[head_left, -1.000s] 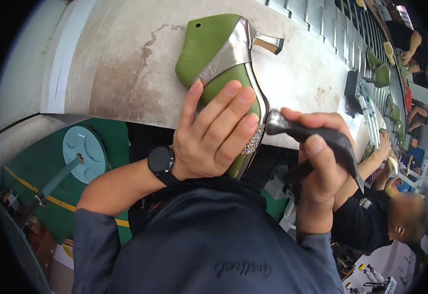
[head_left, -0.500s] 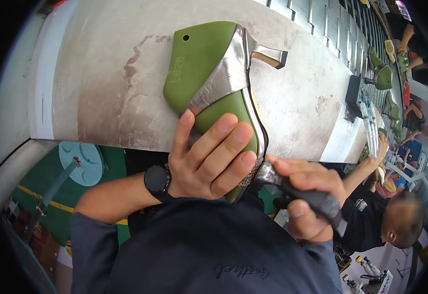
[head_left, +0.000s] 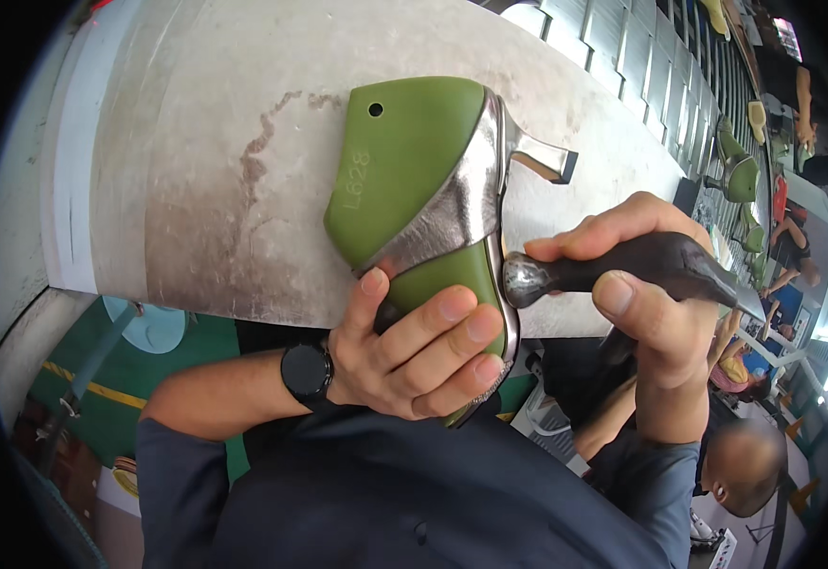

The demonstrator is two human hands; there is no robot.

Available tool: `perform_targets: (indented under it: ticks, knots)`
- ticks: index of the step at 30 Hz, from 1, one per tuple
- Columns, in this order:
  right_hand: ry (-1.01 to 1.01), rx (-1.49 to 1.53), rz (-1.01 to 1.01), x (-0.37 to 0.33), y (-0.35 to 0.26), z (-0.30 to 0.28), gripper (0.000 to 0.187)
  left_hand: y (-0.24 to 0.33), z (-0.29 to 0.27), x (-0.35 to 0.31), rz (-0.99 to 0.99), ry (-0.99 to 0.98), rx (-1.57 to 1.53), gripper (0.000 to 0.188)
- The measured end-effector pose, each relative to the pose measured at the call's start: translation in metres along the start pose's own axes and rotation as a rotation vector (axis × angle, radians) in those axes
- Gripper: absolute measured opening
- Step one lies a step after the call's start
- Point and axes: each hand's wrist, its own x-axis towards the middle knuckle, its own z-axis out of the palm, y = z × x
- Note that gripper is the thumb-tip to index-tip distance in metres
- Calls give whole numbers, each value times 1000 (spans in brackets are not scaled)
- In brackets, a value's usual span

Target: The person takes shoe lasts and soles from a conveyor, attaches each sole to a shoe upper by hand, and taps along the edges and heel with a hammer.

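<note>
Left hand (head_left: 390, 365) is grasping a silver heeled shoe (head_left: 456, 204), on its green last (head_left: 400, 137), over the bench (head_left: 196, 180) edge; right hand (head_left: 672, 343) is clenching a hammer (head_left: 655, 268) beside the sole — last likely proving stiff, slick; forepart offering purchase.

Left hand (head_left: 418, 356) back-up with fingers (head_left: 433, 318) slightly spread, right hand (head_left: 646, 289) curled, thumb (head_left: 618, 294) bent

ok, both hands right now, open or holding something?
Left hand: closed, fingers wrapped over the toe end of the shoe.
Right hand: closed, holding the dark tool.
</note>
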Motion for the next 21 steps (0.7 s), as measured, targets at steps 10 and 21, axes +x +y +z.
perform_targets:
  ticks: [10, 21]
  knots:
    - [23, 246, -114, 11, 16, 5, 27, -2, -12, 0, 17, -69, -60, 44]
    - [-215, -62, -47, 34, -5, -24, 23, -4, -6, 1, 29, -69, -14, 41]
